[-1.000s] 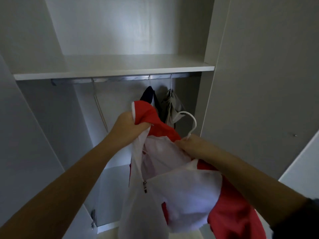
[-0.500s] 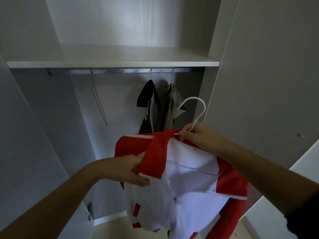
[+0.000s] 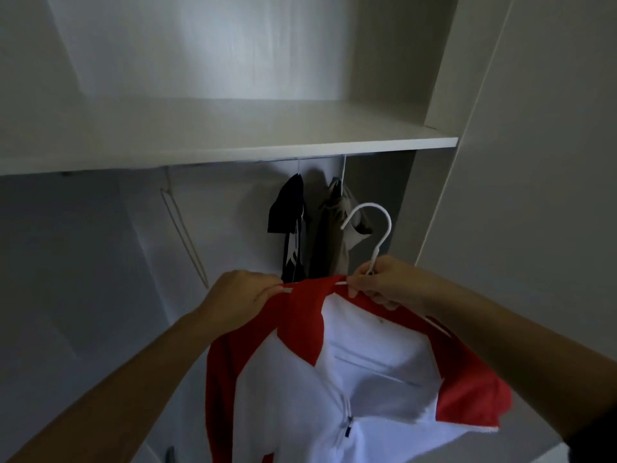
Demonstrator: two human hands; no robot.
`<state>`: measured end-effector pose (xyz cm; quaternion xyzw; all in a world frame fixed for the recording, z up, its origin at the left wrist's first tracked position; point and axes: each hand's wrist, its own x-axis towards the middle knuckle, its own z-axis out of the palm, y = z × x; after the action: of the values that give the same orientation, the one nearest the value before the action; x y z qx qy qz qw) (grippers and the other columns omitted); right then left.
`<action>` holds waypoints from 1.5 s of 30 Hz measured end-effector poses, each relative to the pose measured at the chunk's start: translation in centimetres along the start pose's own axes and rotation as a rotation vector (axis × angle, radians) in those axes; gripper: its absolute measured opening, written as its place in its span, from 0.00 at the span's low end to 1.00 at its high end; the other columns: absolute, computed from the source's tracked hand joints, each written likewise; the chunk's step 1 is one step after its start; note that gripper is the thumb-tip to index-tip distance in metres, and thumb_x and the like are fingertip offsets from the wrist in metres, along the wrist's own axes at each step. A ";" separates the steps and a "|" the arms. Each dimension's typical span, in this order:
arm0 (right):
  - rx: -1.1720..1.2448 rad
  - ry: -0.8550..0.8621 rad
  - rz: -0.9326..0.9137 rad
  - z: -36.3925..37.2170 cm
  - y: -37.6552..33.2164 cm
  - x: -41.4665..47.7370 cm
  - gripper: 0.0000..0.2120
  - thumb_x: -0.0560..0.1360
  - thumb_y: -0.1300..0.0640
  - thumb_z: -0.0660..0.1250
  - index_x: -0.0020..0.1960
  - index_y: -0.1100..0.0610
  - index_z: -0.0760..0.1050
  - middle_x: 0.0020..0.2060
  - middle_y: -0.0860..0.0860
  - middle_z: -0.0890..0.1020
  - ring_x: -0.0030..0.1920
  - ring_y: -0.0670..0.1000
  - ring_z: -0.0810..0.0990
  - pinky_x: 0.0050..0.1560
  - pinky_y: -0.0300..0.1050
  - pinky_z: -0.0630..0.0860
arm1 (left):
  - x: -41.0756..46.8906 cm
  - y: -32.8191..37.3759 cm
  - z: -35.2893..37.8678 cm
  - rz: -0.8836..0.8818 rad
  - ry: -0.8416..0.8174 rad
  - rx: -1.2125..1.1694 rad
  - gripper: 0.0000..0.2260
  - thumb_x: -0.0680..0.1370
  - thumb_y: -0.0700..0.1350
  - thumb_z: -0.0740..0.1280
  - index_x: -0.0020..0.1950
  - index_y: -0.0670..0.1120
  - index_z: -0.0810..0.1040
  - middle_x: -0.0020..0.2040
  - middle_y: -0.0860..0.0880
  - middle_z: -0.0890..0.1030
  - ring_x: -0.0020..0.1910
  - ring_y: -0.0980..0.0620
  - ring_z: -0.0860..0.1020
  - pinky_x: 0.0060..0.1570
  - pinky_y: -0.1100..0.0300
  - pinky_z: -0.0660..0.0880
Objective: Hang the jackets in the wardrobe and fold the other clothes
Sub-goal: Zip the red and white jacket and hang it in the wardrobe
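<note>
A red and white zip jacket [image 3: 350,389] hangs on a white hanger [image 3: 377,235] that I hold up in front of the open wardrobe. My right hand [image 3: 384,285] grips the hanger at the base of its hook, together with the red collar. My left hand [image 3: 247,299] pinches the jacket's left shoulder and the hanger's white arm. The hook points up, below the wardrobe shelf [image 3: 233,152]; the rail under it is mostly hidden. A dark jacket [image 3: 290,225] and a grey-brown jacket [image 3: 337,228] hang further in.
An empty wire hanger [image 3: 187,235] dangles from the rail at the left. The wardrobe's side panel [image 3: 434,195] and an open door [image 3: 534,195] stand at the right. Another door edge is at the lower left.
Both hands have lifted the jacket and hanger higher toward the rail. My left hand moved from the front panel up to the shoulder. My view has tilted upward.
</note>
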<state>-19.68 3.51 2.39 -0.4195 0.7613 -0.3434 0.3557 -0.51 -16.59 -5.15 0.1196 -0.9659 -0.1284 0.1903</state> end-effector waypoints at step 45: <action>-0.041 0.274 0.138 6.9 -13.1 36.3 0.15 0.81 0.64 0.54 0.36 0.61 0.70 0.27 0.52 0.67 0.24 0.46 0.61 0.15 0.31 0.55 | 7.5 -19.5 2.5 -0.833 0.542 -0.292 0.12 0.76 0.53 0.68 0.50 0.48 0.69 0.44 0.49 0.78 0.44 0.49 0.77 0.56 0.48 0.73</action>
<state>-23.12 -35.53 0.45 -0.3226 0.8366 -0.3563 0.2627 -4.68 -36.49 -10.62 0.4953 -0.7245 -0.2910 0.3809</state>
